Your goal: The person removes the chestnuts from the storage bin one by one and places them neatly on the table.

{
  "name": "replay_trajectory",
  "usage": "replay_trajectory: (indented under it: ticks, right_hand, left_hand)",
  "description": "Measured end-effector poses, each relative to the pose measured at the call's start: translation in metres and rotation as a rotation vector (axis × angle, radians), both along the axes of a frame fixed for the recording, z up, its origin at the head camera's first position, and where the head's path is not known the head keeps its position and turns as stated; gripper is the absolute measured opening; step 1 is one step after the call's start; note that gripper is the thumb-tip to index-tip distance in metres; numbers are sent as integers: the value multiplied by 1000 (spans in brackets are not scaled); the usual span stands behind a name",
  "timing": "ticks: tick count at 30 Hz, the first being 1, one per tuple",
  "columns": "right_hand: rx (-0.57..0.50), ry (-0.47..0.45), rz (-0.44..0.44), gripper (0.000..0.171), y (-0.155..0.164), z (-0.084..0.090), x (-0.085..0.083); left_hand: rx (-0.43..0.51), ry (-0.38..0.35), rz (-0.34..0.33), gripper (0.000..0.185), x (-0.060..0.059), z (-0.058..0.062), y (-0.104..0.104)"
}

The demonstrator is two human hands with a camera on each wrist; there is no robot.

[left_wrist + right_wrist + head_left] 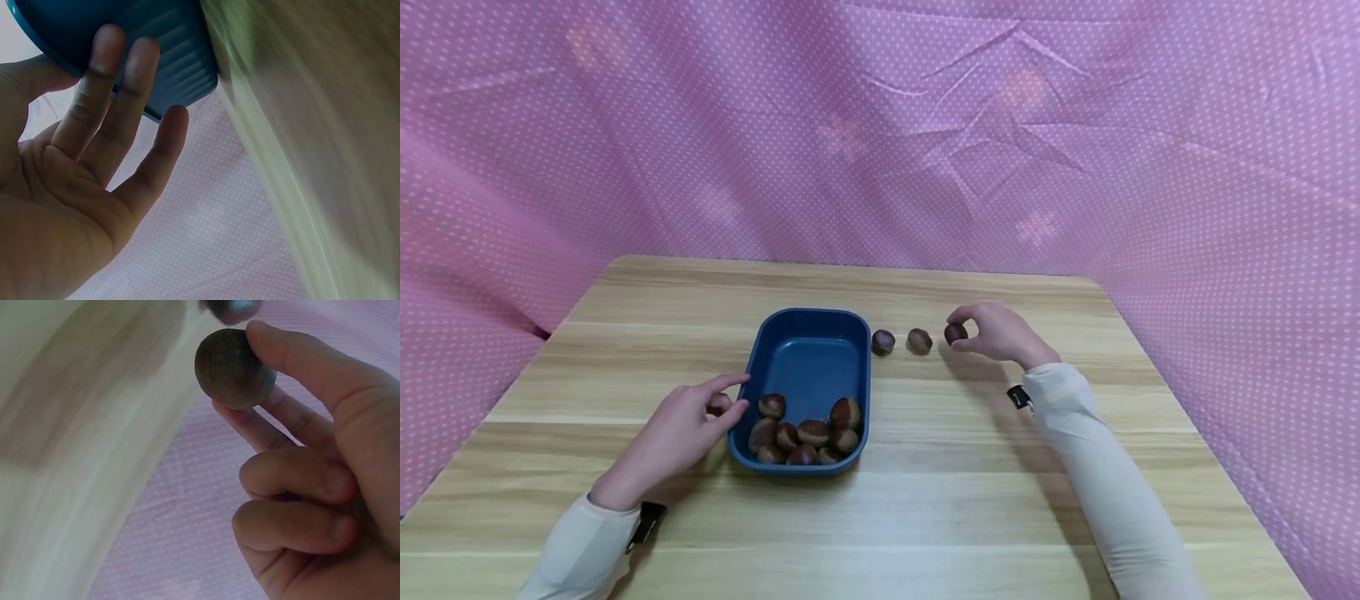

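Observation:
My right hand [1000, 333] pinches a brown chestnut [231, 369] between thumb and fingertips, with the other fingers folded toward the palm in the right wrist view. To its left on the table lie two more chestnuts, a middle chestnut [919, 341] and a nearer-to-box chestnut [883, 342], all in a row. At the left wall of a blue rectangular box [808, 312], my left hand [681, 425] has its loosely extended fingers [142, 62] against the outside and its thumb at the rim. Several chestnuts [812, 432] are piled in the near half of the box.
A light wooden table [962, 517] carries everything. Pink dotted cloth [880, 167] hangs behind it and down both sides. Black wrist straps show on both sleeves.

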State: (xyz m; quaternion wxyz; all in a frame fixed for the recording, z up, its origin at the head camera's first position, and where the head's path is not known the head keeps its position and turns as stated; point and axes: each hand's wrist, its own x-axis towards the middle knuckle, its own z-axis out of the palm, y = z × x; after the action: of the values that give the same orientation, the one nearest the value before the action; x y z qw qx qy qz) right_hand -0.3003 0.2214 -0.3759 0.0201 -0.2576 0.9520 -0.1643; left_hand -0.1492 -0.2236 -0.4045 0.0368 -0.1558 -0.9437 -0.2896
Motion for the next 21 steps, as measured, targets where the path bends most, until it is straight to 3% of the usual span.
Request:
replay_trajectory:
  ticks: [12,21]
  right_hand:
    - [28,-31,-15,45,3,-16,-13]
    - [14,-76,-46,47,0,-17,-13]
  left_hand:
    - [11,-24,-4,40,-1,2,-1]
    - [19,-27,-4,40,-3,3,-2]
